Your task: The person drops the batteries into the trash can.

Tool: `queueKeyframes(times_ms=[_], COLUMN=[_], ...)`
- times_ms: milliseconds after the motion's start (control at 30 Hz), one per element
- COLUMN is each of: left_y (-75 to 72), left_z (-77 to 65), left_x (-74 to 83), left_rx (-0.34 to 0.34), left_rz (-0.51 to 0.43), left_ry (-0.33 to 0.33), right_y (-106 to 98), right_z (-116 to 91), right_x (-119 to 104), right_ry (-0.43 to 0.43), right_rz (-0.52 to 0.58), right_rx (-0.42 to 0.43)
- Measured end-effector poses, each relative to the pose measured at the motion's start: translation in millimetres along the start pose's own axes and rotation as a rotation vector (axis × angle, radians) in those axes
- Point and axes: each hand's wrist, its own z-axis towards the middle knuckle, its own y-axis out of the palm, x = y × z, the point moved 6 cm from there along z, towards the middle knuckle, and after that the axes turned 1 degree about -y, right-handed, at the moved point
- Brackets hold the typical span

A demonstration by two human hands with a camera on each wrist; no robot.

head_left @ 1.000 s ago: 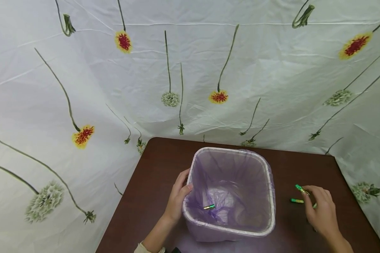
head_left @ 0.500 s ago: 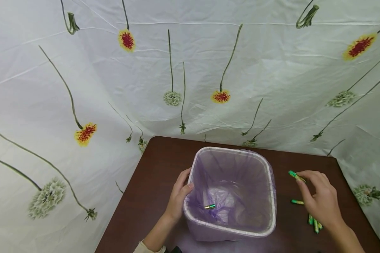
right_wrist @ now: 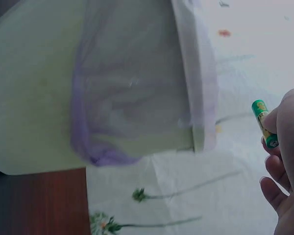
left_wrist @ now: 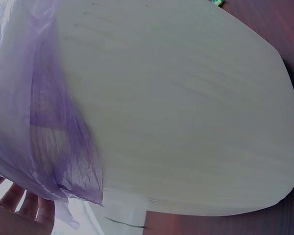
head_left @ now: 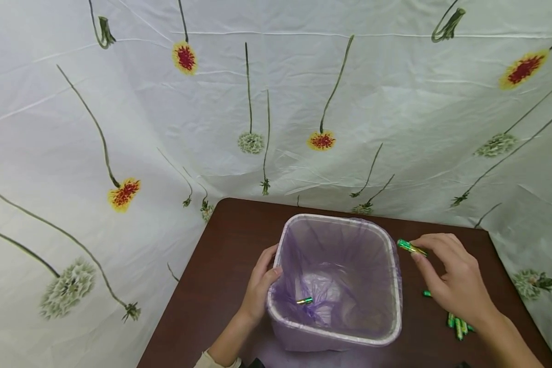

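A white trash can [head_left: 334, 333] lined with a thin purple bag [head_left: 359, 286] stands on the dark table. My left hand [head_left: 257, 286] grips its left rim, thumb over the edge; in the left wrist view the fingers [left_wrist: 27, 208] lie by the bag's folded-over hem. Just outside the right rim, my right hand [head_left: 457, 273] pinches a green and gold battery [right_wrist: 264, 123] between thumb and fingers. Another battery [head_left: 304, 301] lies on the bag at the bottom left inside the can.
Several green batteries [head_left: 459, 327] lie together on the table [head_left: 239, 225] below my right wrist. One more battery [head_left: 426, 293] sits apart from them, partly hidden by that hand. A white flower-printed cloth [head_left: 285, 112] hangs behind the table and along its sides.
My right hand has lifted and moved left with its battery, from over the loose batteries to beside the can's right rim. The left hand keeps its hold on the rim.
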Motion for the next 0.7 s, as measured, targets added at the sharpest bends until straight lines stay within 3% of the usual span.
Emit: queueKeyframes(times_ms=[300, 700], left_y=[-0.4, -0.5], left_z=[-0.5, -0.7], left_x=[1.0, 1.7], left_rx=[0.009, 0.009], left_rz=[-0.003, -0.008], left_ry=[-0.002, 0.004], right_y=[10, 25], right_z=[28, 39], right_x=[-36, -61], right_ry=[-0.136, -0.255], right_rz=[0.030, 0.079], right_rx=[-0.050, -0.099])
